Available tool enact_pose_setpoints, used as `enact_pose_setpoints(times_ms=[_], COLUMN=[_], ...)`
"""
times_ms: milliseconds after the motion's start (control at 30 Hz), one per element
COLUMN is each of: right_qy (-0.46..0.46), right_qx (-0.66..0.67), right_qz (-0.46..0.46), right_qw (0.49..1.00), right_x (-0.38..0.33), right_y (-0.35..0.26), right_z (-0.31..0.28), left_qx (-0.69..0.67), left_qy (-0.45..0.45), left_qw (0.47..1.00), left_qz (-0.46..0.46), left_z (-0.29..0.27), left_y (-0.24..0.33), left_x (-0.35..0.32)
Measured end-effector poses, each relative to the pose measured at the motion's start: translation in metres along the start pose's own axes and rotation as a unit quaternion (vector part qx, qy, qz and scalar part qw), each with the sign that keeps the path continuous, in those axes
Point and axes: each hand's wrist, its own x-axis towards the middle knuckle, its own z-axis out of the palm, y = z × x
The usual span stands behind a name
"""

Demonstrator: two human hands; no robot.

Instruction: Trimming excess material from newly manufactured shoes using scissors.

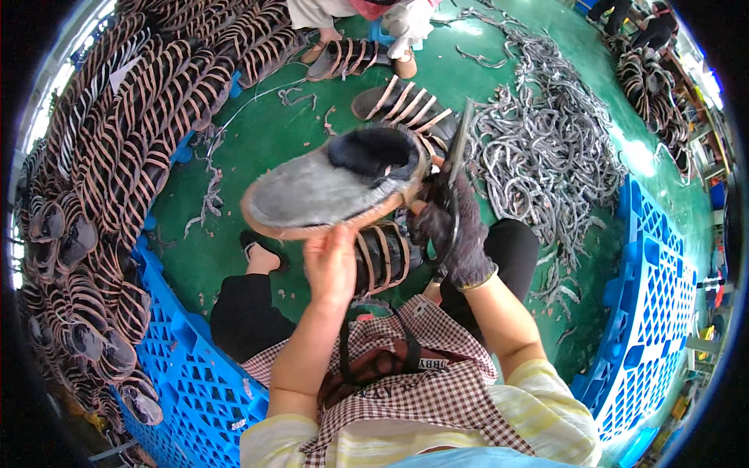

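Observation:
A grey shoe (312, 191) with a dark, fuzzy-looking lining and a tan edge is held up in front of me, tilted, its toe to the left. My left hand (331, 261) grips its near edge from below, thumb up on the rim. On my right hand (454, 234) is a dark, worn glove. Its fingers are closed around a long, dark, narrow-bladed tool (462, 144), pointing up and away beside the shoe's heel; its exact kind is unclear. Below the raised shoe sits a row of nested dark shoes (384, 256) with tan edges, partly hidden by it.
Many nested shoes (140, 117) are heaped along the left, behind a blue plastic pallet (187, 351). Grey trimmed strips (546, 132) pile up on the green floor at right, near another blue pallet (651, 304). Another person (406, 31) sits ahead, beside more shoes (347, 60).

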Motion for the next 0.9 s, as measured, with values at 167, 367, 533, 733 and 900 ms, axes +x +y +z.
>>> enact_pose_setpoints(times_ms=[167,367,533,733,900], right_qy=[-0.106,-0.138,-0.142,-0.265,-0.270], right_qx=[-0.306,-0.333,-0.332,-0.340,-0.302], right_qz=[-0.196,-0.149,-0.162,-0.079,-0.182], right_qw=[0.925,0.921,0.918,0.899,0.896], right_x=[-0.014,-0.021,-0.017,-0.016,0.000], right_y=[-0.018,-0.011,-0.018,-0.031,-0.020], right_z=[-0.023,-0.017,-0.015,-0.022,-0.035], left_qx=[0.075,0.058,0.088,0.083,0.077], left_qy=[-0.006,-0.021,-0.049,-0.026,0.011], left_qw=[0.996,0.995,0.990,0.991,0.997], left_qz=[0.051,0.074,0.099,0.098,0.011], left_z=[-0.026,-0.024,-0.032,-0.041,-0.043], left_y=[0.028,0.041,0.045,0.053,0.068], left_x=[0.001,-0.012,-0.011,-0.008,0.002])
